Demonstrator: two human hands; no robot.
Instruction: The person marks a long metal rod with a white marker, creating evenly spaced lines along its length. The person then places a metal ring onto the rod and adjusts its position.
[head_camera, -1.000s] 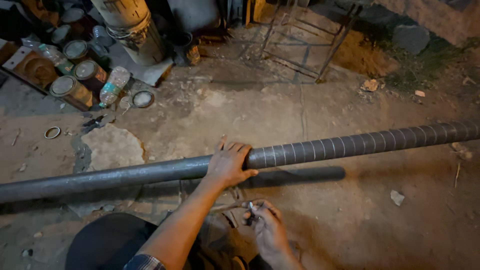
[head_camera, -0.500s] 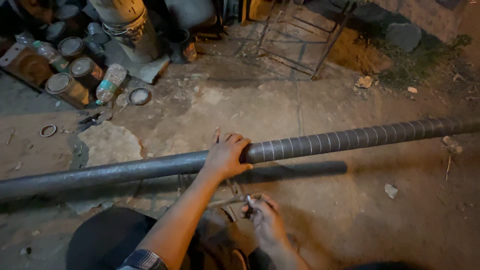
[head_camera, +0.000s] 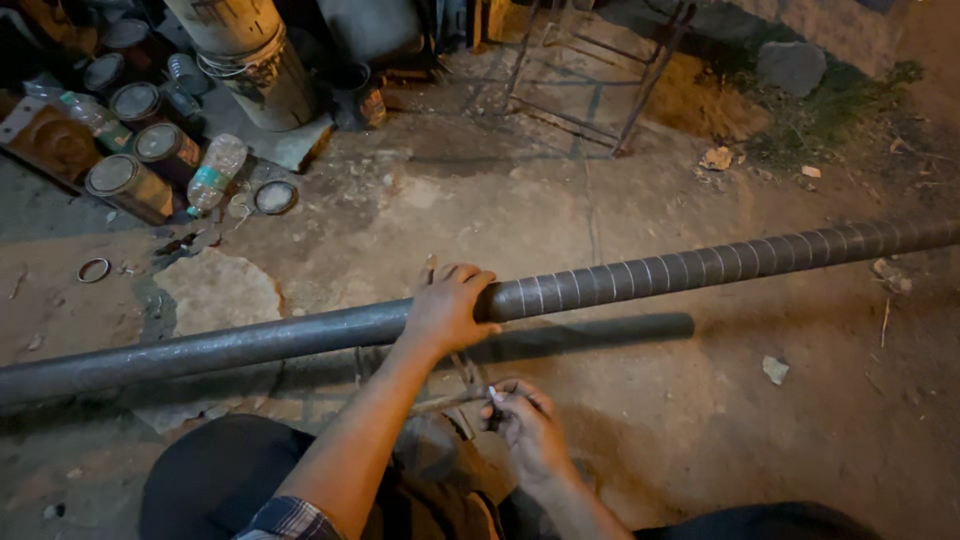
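A long grey metal pipe (head_camera: 650, 275) runs across the view from lower left to upper right, its right half marked with pale spiral bands. My left hand (head_camera: 447, 305) lies over the pipe near its middle, fingers curled around it. Below the pipe, my right hand (head_camera: 527, 422) is closed on a small thin metal piece (head_camera: 470, 385) close to the ground. What the piece is cannot be made out. My knees in dark trousers fill the bottom edge.
Several paint cans (head_camera: 150, 150), a plastic bottle (head_camera: 215, 170) and a large drum (head_camera: 250, 60) stand at the upper left. A metal frame (head_camera: 590, 70) and a rock (head_camera: 790, 65) are at the back. A small ring (head_camera: 93, 269) lies on the cracked concrete.
The view has shifted slightly. My left hand stays on the pipe, and my right hand keeps working at the small metal piece below it.
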